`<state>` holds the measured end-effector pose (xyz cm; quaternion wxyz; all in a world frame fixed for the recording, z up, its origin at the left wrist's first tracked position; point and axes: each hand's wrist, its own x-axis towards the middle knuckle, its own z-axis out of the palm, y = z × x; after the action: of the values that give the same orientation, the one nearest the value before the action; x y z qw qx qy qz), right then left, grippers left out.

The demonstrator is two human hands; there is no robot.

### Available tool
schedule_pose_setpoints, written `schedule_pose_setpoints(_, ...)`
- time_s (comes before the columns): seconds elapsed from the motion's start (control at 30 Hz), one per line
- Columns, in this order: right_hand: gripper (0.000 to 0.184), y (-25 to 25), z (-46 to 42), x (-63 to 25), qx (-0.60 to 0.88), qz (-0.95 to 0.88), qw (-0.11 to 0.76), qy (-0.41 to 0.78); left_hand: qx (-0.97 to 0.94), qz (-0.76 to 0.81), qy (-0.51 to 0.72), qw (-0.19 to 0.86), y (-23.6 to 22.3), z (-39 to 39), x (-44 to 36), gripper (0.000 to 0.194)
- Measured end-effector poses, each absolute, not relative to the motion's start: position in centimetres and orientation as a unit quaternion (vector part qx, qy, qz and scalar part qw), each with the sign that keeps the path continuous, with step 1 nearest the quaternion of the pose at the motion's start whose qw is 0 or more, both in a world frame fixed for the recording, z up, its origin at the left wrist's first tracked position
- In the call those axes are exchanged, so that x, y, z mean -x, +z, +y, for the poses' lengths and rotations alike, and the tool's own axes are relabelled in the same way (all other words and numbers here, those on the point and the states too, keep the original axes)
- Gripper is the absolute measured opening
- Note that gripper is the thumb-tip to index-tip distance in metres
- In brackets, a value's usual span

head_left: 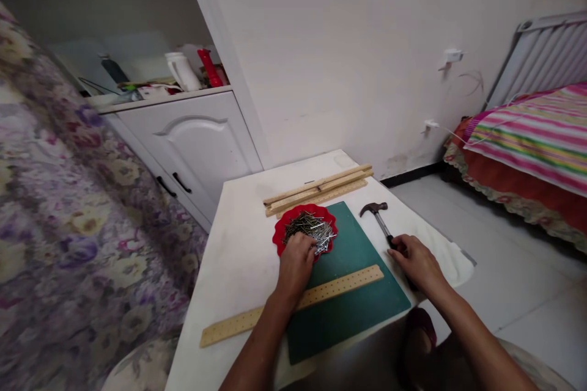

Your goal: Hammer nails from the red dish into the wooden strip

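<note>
A red scalloped dish [279, 233] full of loose nails [308, 224] stands partly on a green cutting mat [351, 317]. My left hand [298, 255] reaches into it, fingers bent together among the nails; what they pinch is hidden. At the mat's right edge, my right hand [416, 261] is closed around the dark handle of a claw hammer [378, 217], whose head points away from me. Under my left forearm, a wooden strip [342, 288] with rows of small dots or holes lies slantwise across the mat and table.
Several more wooden strips [321, 188] lie behind the dish on the white table [243, 220]. A white cabinet [192, 146] and a floral curtain [92, 244] stand left. The wall [339, 61] rises behind, and a bed [536, 140] is at right.
</note>
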<state>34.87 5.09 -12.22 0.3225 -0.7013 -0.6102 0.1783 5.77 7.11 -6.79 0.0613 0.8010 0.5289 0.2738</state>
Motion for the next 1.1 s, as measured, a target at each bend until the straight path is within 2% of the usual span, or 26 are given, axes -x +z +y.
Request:
schedule_pose_setpoints(0.27, 0.016, -11.8, 5.0, -34.7, 0.665, -0.625, 0.352, 0.209, -0.822, 0.507, 0.255, 0.050, -7.1, 3.7, -7.6, 0.013)
schedule_pose_setpoints(0.63, 0.028, -9.5, 2.7, -32.7, 0.471, -0.686, 0.339, 0.438, -0.823, 0.507, 0.221, 0.130, -8.9, -0.1, -6.4, 0.016)
schedule_pose_setpoints(0.83, 0.015, -10.0, 3.6, -32.0, 0.496, -0.667, 0.388, 0.399, -0.835, 0.502, 0.183, 0.135, -8.6, 1.8, -6.1, 0.024)
schedule_pose_setpoints(1.1, 0.025, -11.3, 5.5, -30.5, 0.538, -0.584, 0.409, 0.449, -0.842, 0.520, 0.122, 0.077, -9.6, 3.8, -5.9, 0.026)
